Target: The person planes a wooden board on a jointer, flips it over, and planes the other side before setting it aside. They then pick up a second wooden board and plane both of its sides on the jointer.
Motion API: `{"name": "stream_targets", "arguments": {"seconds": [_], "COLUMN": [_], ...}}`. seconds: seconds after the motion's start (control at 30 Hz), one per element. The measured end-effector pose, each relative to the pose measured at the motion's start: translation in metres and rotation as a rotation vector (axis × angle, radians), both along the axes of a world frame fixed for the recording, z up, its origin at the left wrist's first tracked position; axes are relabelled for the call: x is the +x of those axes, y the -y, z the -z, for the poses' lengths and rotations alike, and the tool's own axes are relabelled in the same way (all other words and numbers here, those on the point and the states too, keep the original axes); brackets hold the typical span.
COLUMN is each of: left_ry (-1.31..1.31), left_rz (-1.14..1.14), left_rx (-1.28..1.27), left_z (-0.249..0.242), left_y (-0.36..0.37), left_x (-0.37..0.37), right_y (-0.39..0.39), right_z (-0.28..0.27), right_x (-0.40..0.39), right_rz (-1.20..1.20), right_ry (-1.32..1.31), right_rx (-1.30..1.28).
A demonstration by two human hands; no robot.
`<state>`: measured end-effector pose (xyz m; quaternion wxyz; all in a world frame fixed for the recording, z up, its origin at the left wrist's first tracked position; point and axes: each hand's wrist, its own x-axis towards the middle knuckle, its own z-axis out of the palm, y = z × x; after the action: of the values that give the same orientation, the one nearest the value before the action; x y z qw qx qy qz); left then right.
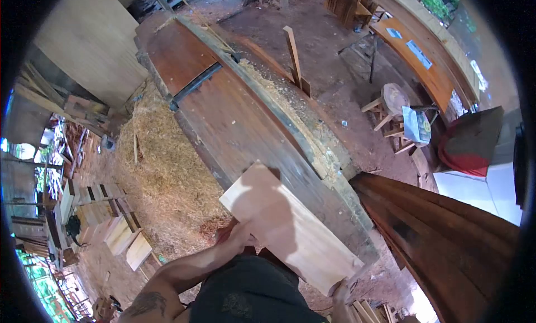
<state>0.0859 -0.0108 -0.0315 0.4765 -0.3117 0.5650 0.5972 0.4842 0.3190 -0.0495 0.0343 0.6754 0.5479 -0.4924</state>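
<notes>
Looks like board-handling step, pale board (301, 233) partly over bench (240, 122), left hand (241, 234) and right hand (340, 293) both gripping its edges, any shift needs both ends supported

The person's left hand (242, 235) is too small in view for each finger to be told apart at the edge of the pale board (290, 228). The right hand (339, 292) is partly hidden at the board's corner. The board covers part of the worktop (329, 211). The round dark border cuts off the dark planks (441, 239). Print on the sheets (419, 54) and the shirt's emblem (237, 303) is too small to read.
</notes>
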Motion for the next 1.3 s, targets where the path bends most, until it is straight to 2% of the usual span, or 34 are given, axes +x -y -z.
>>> {"name": "stream_targets", "arguments": {"seconds": [0.07,0.17,0.2,0.27,0.3,0.37,0.43,0.47,0.5,0.53,0.57,0.7,0.77,0.87,0.9,1.03,1.13,1.3], "left_ry": [-0.045,-0.061,-0.328,-0.855,-0.992,-1.254,-1.192,-1.142,-1.153,-1.162,-1.17,-1.058,-1.067,-1.131,-1.155,-1.153,-1.192,-1.192], "left_rz": [0.012,0.105,0.152,0.238,0.321,0.491,0.757,0.883,0.862,0.843,0.824,0.864,0.859,0.777,0.741,0.724,0.693,0.676], "left_rx": [0.003,-0.107,-0.289,-0.659,-0.596,-0.469,-0.858,-1.052,-1.083,-1.111,-1.137,-1.204,-1.277,-1.281,-1.266,-1.257,-1.273,-1.281], "left_z": [0.008,-0.018,-0.012,0.006,0.003,-0.005,-0.019,-0.024,-0.018,-0.006,0.001,-0.018,-0.015,0.006,0.015,0.01,0.011,0.013], "left_y": [-0.009,-0.034,-0.042,-0.059,-0.068,-0.084,-0.12,-0.133,-0.137,-0.139,-0.141,-0.139,-0.132,-0.111,-0.104,-0.088,-0.079,-0.064], "left_x": [-0.015,-0.052,-0.052,-0.052,-0.063,-0.098,-0.112,-0.124,-0.138,-0.154,-0.168,-0.218,-0.239,-0.287,-0.301,-0.335,-0.358,-0.393], "right_y": [-0.003,-0.001,0.002,0.016,0.004,-0.003,0.006,0.004,0.002,-0.002,-0.005,0.002,0.007,0.002,0.001,0.021,0.031,0.057], "right_z": [0.062,0.087,0.066,-0.014,0.06,0.032,-0.022,0.002,0.047,0.104,0.103,0.011,0.056,0.067,0.052,-0.105,-0.088,-0.047], "right_x": [0.047,0.052,0.025,-0.065,-0.031,-0.082,-0.158,-0.158,-0.156,-0.146,-0.162,-0.261,-0.264,-0.294,-0.311,-0.403,-0.42,-0.484], "right_rz": [-0.065,-0.245,-0.197,-0.089,-0.196,-0.207,-0.207,-0.233,-0.257,-0.28,-0.38,-0.689,-0.719,-0.95,-0.981,-0.905,-1.28,-1.424], "right_ry": [0.046,0.236,0.17,0.057,0.093,0.033,0.012,0.033,0.056,0.081,0.102,0.173,-0.03,-0.17,-0.183,-0.144,-0.75,-0.849], "right_rx": [0.09,0.138,0.045,-0.143,-0.003,-0.142,-0.208,-0.16,-0.109,-0.059,-0.057,-0.139,-0.101,0.199,0.249,0.113,0.665,0.701]}}
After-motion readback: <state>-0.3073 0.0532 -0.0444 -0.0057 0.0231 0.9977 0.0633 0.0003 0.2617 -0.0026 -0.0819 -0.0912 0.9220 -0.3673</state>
